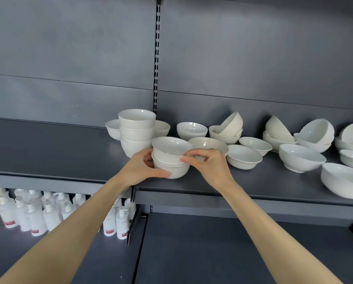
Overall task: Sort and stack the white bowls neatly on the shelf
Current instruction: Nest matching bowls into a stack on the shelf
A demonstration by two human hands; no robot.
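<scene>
Lower left, under the dark grey metal shelf (pixel 48 156): cluster of clear plastic pump bottles with red labels (pixel 36 214) on the lower shelf. Far left of upper shelf bare. Next, three-high stack of deep white ceramic bowls (pixel 137 132), upright, with a single small white bowl (pixel 112 129) behind it on the left and another (pixel 163 128) behind on the right. Just right and in front: two nested white ceramic bowls (pixel 169 158) near the shelf's front edge, upper one tilted slightly in the lower. Left hand (pixel 143 167) wrapped around the lower bowl, thumb on its front wall, fingers curled behind. Right hand (pixel 208 165) pinching the upper bowl's right rim between thumb and forefinger, remaining fingers loosely curled. Further right: loose white bowls of mixed sizes (pixel 244 156) scattered to the shelf's right end, several lying tilted inside others (pixel 232 124). Largest wide white bowl (pixel 343 181) at far right front.
</scene>
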